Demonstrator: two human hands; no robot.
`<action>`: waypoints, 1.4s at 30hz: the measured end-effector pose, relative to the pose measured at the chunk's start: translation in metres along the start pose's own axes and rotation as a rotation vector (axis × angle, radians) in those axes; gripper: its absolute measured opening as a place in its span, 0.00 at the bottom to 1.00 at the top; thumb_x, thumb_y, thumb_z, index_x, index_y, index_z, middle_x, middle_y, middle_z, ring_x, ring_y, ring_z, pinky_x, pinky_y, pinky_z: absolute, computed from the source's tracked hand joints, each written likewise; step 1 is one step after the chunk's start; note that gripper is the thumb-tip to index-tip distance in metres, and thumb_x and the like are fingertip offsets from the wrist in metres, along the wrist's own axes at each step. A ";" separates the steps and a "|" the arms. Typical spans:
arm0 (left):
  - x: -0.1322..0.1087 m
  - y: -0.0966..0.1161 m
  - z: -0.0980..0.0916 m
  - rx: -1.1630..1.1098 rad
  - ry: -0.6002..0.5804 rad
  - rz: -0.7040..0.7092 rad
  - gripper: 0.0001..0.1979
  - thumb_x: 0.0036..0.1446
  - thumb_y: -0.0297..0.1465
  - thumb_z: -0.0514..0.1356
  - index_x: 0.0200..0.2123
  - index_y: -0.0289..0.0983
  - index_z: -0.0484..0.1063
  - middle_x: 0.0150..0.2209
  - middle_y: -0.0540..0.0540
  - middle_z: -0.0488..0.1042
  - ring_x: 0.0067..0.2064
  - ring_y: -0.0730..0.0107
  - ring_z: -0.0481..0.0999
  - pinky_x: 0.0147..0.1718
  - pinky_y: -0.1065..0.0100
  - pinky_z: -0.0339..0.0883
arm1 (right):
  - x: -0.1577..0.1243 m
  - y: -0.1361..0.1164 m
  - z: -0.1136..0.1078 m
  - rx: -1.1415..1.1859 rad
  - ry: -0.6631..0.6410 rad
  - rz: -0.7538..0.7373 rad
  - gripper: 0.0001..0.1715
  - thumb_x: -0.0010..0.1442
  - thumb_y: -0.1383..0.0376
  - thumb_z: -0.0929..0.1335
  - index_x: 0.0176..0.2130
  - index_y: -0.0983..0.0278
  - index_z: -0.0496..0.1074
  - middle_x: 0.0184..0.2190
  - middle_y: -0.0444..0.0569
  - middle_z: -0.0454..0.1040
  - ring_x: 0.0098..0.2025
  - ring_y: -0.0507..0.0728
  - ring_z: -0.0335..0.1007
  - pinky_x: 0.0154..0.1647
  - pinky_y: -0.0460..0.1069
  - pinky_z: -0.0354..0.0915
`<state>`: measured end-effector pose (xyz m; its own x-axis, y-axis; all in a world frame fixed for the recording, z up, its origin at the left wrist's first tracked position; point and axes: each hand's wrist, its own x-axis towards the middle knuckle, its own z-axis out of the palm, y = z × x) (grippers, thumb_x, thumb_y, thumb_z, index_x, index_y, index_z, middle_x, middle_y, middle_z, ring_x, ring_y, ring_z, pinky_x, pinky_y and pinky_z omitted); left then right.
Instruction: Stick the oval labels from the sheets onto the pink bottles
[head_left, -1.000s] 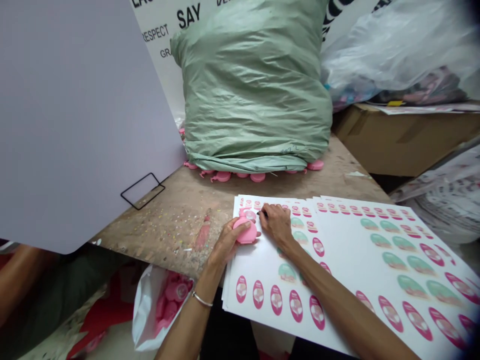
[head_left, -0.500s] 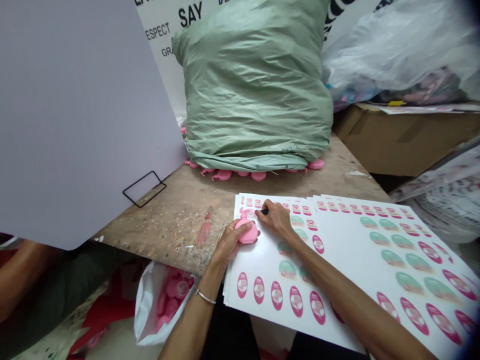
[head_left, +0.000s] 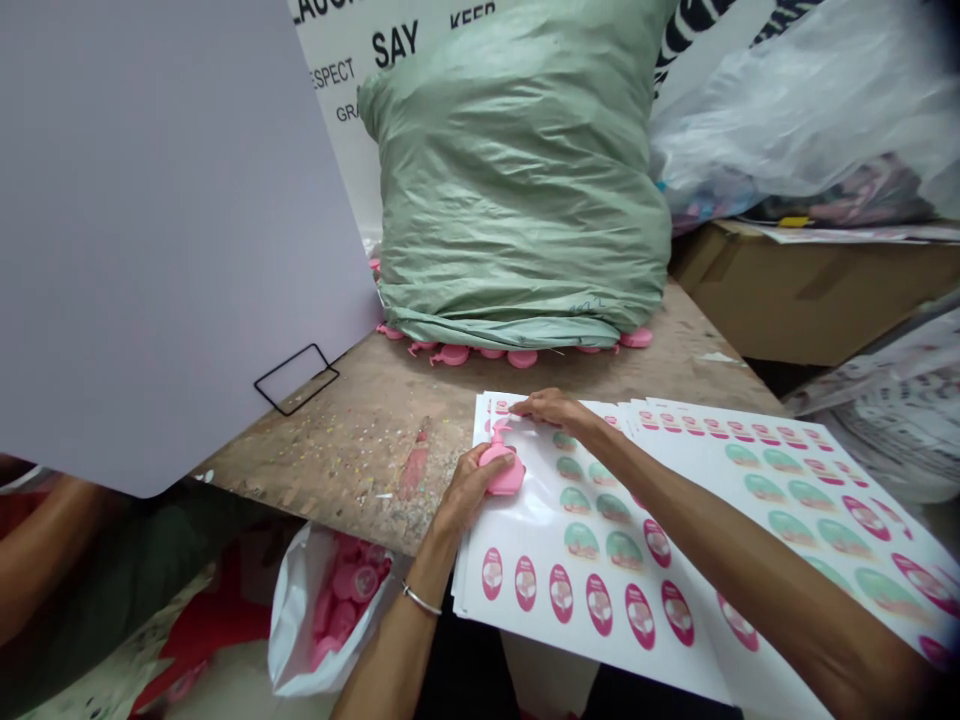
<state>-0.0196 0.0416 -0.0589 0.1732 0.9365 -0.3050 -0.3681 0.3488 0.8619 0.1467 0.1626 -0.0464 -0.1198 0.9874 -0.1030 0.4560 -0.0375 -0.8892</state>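
Note:
My left hand (head_left: 469, 487) is closed around a small pink plastic bottle-shaped piece (head_left: 503, 470), holding it on a white sticker sheet (head_left: 585, 540). My right hand (head_left: 553, 408) reaches to the sheet's far left corner, fingers pinched at a small pink sticker (head_left: 501, 406) there. Whether anything is between the fingertips is too small to tell. The sheet carries pink oval and green stickers in rows.
A second sticker sheet (head_left: 795, 480) lies to the right. A stuffed green sack (head_left: 517, 180) sits behind on the worn wooden table (head_left: 360, 440), pink pieces under its edge. A white board (head_left: 150, 220) leans at left; a bag of pink pieces (head_left: 337, 600) hangs below. Another person's arm (head_left: 45, 550) shows at left.
My right hand has slid farther up and left to the sheet's top corner. The dark tip seen at its fingers earlier no longer shows. The left hand with the pink piece stayed in place.

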 end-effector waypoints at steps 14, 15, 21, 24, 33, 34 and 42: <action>-0.035 0.021 0.013 -0.217 -0.117 -0.100 0.24 0.56 0.40 0.62 0.50 0.31 0.69 0.46 0.32 0.75 0.41 0.54 0.80 0.29 0.66 0.76 | -0.118 -0.031 -0.025 0.154 -0.024 -0.281 0.18 0.54 0.51 0.70 0.37 0.61 0.79 0.37 0.48 0.79 0.41 0.59 0.73 0.42 0.51 0.67; -0.040 0.022 0.015 -0.224 -0.126 -0.121 0.24 0.57 0.42 0.61 0.52 0.31 0.69 0.46 0.32 0.76 0.41 0.53 0.80 0.29 0.66 0.76 | -0.127 -0.030 -0.023 0.132 -0.045 -0.295 0.18 0.55 0.51 0.70 0.37 0.60 0.79 0.38 0.48 0.79 0.41 0.59 0.74 0.42 0.52 0.67; -0.054 0.023 0.023 -0.210 -0.154 -0.227 0.26 0.61 0.46 0.53 0.50 0.30 0.71 0.46 0.30 0.76 0.41 0.51 0.80 0.27 0.65 0.76 | -0.150 -0.030 -0.023 0.027 -0.087 -0.351 0.15 0.58 0.54 0.68 0.39 0.60 0.79 0.36 0.48 0.79 0.38 0.58 0.73 0.40 0.52 0.68; -0.056 0.022 0.023 -0.188 -0.146 -0.230 0.26 0.61 0.46 0.53 0.51 0.30 0.70 0.43 0.31 0.77 0.39 0.52 0.80 0.25 0.65 0.75 | -0.154 -0.032 -0.025 0.001 -0.084 -0.352 0.15 0.58 0.54 0.69 0.37 0.60 0.79 0.34 0.49 0.79 0.36 0.57 0.72 0.37 0.52 0.67; -0.057 0.020 0.020 -0.158 -0.163 -0.255 0.27 0.62 0.47 0.51 0.52 0.30 0.69 0.42 0.31 0.78 0.38 0.53 0.81 0.26 0.63 0.76 | -0.156 -0.026 -0.021 -0.079 -0.109 -0.383 0.15 0.58 0.53 0.68 0.37 0.59 0.79 0.32 0.47 0.78 0.33 0.55 0.69 0.35 0.50 0.64; -0.057 0.021 0.020 -0.156 -0.162 -0.254 0.27 0.62 0.47 0.51 0.52 0.30 0.69 0.42 0.31 0.78 0.37 0.53 0.81 0.25 0.64 0.76 | -0.155 -0.025 -0.020 -0.084 -0.112 -0.383 0.15 0.58 0.53 0.68 0.37 0.59 0.79 0.32 0.47 0.78 0.33 0.55 0.69 0.35 0.50 0.64; -0.057 0.022 0.020 -0.115 -0.151 -0.228 0.25 0.62 0.46 0.51 0.49 0.31 0.71 0.39 0.34 0.79 0.38 0.55 0.80 0.26 0.64 0.76 | -0.155 -0.027 -0.020 -0.095 -0.112 -0.378 0.14 0.57 0.54 0.69 0.36 0.59 0.79 0.32 0.47 0.78 0.34 0.55 0.70 0.34 0.50 0.63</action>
<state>-0.0191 -0.0050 -0.0146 0.3943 0.8201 -0.4146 -0.4040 0.5599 0.7234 0.1704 0.0135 0.0021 -0.3874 0.9059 0.1708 0.4405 0.3447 -0.8289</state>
